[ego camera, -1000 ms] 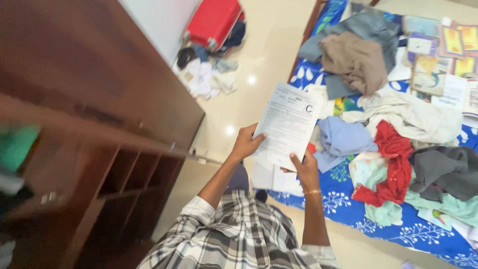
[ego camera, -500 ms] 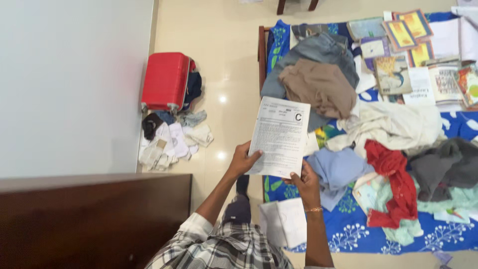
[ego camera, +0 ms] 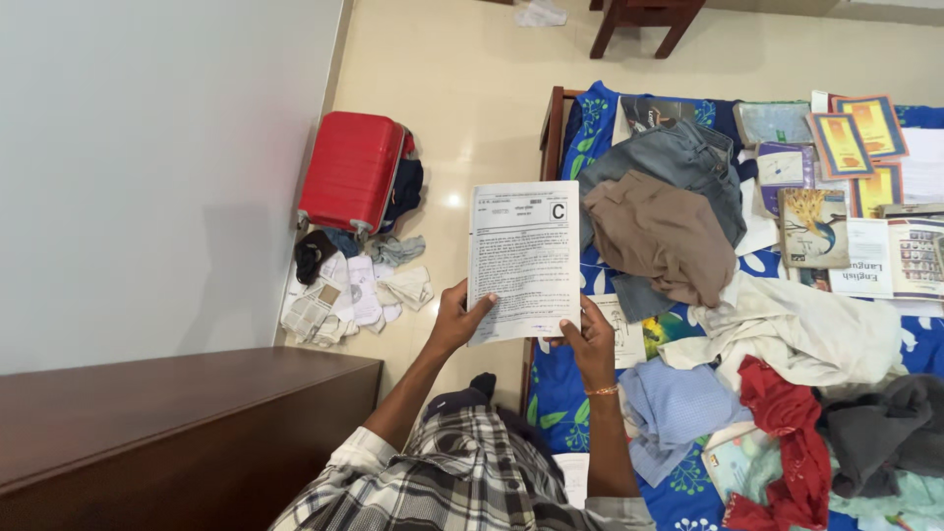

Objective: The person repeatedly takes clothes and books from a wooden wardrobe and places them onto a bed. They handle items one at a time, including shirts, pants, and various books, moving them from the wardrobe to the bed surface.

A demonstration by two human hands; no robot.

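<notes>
Bed, blue floral sheet: strewn w/ clothes, books; unsorted, most left by the look. Red suitcase on floor by wall. Printed paper sheet: held up over bed edge, long axis upright, header away from person. Left hand, right hand: fingers clamped on its bottom corners.

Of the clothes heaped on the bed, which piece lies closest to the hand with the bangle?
The light blue folded garment, just beside and below the right hand. The brown garment, the red cloth and the cream cloth lie farther off.
</notes>
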